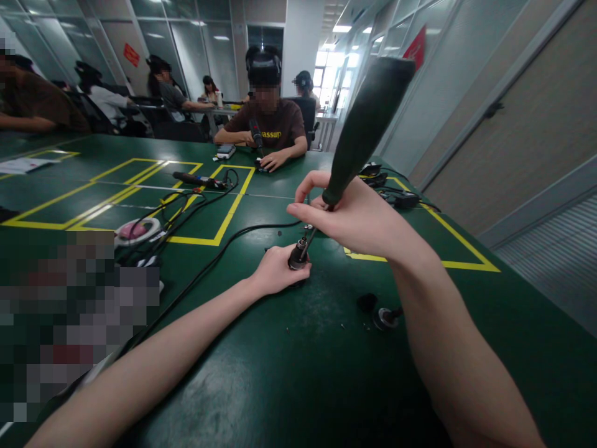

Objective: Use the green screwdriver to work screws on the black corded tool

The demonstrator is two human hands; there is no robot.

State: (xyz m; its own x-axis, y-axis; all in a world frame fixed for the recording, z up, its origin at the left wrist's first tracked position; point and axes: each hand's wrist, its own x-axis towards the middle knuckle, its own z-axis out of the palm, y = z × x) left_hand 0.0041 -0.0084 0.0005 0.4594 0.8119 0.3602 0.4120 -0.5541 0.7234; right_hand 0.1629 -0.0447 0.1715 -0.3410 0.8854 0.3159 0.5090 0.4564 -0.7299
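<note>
My left hand (278, 270) is closed round a small black cylindrical part (297, 255) with a metal tip, low over the green table (224, 392). A screwdriver with a thick dark green handle (366, 124) slants up from that part, its thin shaft reaching down to the part's top. Beside the lower end of the handle is my right hand (347, 208), its thumb and fingers curled near the shaft; the rest of its grip is hidden behind the handle. Small screws (342, 326) and a round dark part with a metal rim (385, 318) lie near my right forearm.
Black cables (205, 267) cross the table on the left, beside a white ring-shaped item (138, 231) and a dark tool (198, 180). More black devices (401, 198) lie at the right. Across the table, a person (265, 115) works with a tool. Yellow tape outlines mark the tabletop.
</note>
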